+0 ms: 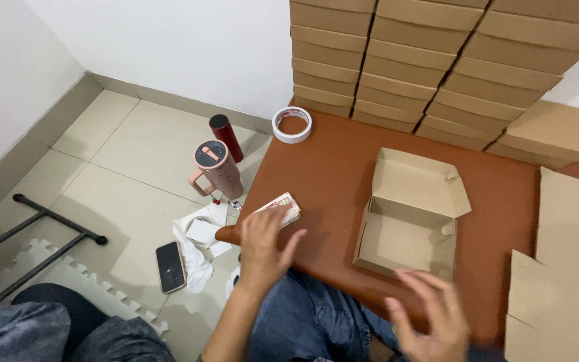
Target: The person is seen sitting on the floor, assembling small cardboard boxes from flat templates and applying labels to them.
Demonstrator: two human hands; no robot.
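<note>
The blurred right hand [430, 315] is running off the bottom edge. The left hand [263, 245] is covering part of the small printed paper stack [283, 209]. The flat brown cardboard sheets [564, 268] are running off the right edge.

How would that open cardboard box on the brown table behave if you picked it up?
The open cardboard box looks empty and thin-walled, so probably light. Its raised lid would likely flop. It sits flat, so a push should slide it rather than tip it.

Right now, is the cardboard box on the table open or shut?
Open. The box has its lid flipped up and back, and you can see its bare brown bottom with nothing inside. It sits on the brown table.
</note>
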